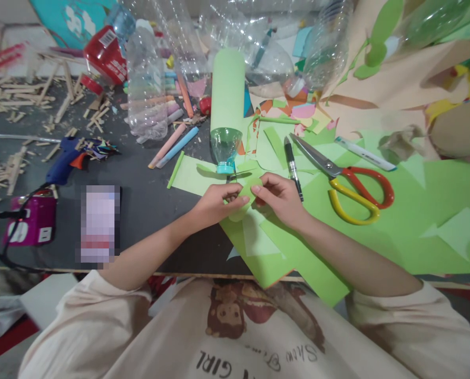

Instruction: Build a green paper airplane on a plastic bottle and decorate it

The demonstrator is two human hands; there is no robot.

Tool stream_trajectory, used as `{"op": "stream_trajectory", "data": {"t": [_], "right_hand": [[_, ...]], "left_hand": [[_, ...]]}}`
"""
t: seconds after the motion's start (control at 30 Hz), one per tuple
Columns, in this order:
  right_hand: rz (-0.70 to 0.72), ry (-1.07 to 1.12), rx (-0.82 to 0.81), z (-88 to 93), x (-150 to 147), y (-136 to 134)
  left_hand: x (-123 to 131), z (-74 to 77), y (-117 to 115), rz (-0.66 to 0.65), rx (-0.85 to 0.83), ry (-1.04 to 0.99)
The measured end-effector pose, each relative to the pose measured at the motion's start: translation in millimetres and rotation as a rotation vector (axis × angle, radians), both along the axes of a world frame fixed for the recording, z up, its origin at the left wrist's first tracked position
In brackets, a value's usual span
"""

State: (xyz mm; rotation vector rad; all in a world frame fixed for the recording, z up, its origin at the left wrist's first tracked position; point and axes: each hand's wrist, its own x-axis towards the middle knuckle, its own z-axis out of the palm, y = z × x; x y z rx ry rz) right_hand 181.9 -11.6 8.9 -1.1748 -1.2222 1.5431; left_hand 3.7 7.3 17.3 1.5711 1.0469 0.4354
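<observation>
View: head camera, looking down on the dark bench (148, 195).
Hands: two, both the person's own, meeting just in front of the chest.
Left hand (219, 202): closed, thumb and fingertips pinching the left edge of the green paper piece (247, 196).
Right hand (280, 197): closed in a pinch on the right edge of the same piece.
Green paper piece: one, small and rounded, held between both hands just above the green sheets (397, 226) at the near middle of the bench.
Green sheets: several overlapping, exact count cannot be told; they cover the right half of the bench and run past its near edge.
Bottle top (226, 150): one, green-tinted, teal cap down, standing just beyond the hands.
Paper roll (227, 87): one, light green, lying directly behind the bottle top.
Scissors (349, 184): one pair, red and yellow handles, blades shut, lying on the sheets right of the right hand.
Black pen (293, 168): one, lying close beside the right hand's knuckles.
White pen (364, 153): one, beyond the scissors.
Chalk sticks: two side by side, pink (167, 146) and blue (177, 147); more lie behind, uncounted.
Clear bottles (146, 84): at least four along the far side; they overlap.
Glue gun (63, 163): one, blue, far left.
Wooden sticks (13, 95): many, scattered at far left.
</observation>
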Motion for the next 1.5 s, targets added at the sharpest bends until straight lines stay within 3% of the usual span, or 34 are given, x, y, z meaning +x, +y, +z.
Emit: {"op": "stream_trajectory", "data": {"t": [0.83, 1.23, 1.5], "right_hand": [[0.007, -0.046, -0.025, 2.2, 1.0, -2.1], [-0.07, 0.026, -0.001, 0.9, -0.5, -1.7], [-0.085, 0.012, -0.009, 1.6, -1.4, -1.1]], "left_hand": [[-2.1, 0.7, 0.7, 0.006, -0.026, -0.056], [-1.1, -2.0, 1.7, 0.073, -0.123, -0.127], [-2.8, -3.8, 3.5, 0.035, -0.142, -0.168]]}}
